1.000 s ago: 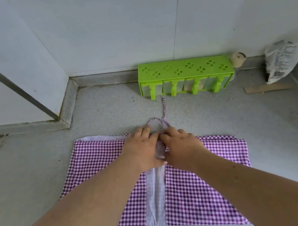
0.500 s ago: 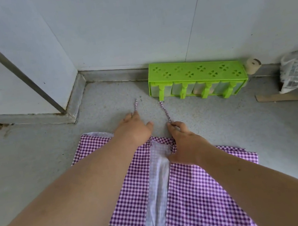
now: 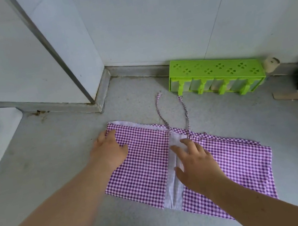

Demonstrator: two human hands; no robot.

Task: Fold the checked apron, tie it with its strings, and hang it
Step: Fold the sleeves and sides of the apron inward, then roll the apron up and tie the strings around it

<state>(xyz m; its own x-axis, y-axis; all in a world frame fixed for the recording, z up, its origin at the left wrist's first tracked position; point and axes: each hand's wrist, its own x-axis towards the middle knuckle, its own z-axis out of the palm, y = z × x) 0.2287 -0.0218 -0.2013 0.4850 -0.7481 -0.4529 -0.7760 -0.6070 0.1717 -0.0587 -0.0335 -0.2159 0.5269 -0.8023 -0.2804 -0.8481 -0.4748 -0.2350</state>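
With the apron flat on the counter and strings laid out behind it, press your open, empty right hand on the middle strip while your flat left hand takes the far corner for the fold.

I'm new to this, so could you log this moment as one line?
stage: folding | apron: flat on counter | strings: untied, laid toward wall | left hand: on far-left corner | right hand: open on centre

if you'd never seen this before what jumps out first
The purple checked apron spread flat on the grey counter, both side panels folded in to a pale strip down the middle, with the left hand and right hand on it. Behind it, a bright green rack stands against the wall.
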